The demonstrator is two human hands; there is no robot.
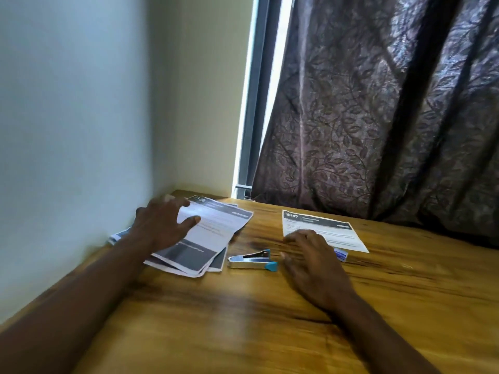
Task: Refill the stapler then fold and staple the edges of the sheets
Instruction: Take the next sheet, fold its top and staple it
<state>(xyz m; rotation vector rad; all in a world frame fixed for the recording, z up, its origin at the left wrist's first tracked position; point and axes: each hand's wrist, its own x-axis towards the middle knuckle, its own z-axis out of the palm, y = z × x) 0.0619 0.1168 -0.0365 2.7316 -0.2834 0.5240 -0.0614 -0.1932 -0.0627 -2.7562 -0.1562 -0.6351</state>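
On the wooden tabletop (270, 314), my left hand (159, 225) lay spread on the stack of sheets (213, 228); my right hand (310, 263), grip spread and empty, hovered beside the stapler (252, 260).

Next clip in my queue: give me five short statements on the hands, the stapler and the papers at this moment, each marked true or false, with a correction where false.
1. The left hand rests on the stack of sheets. True.
2. The stapler is held in the right hand. False: it lies on the wooden table, between the two hands, untouched.
3. A single sheet lies flat beyond the right hand. True.
4. The stack of sheets lies on the curtain side of the table. False: it lies near the wall, on the person's left.
5. The right hand is open, palm down, holding nothing visible. True; a small blue and white box shows just past it.
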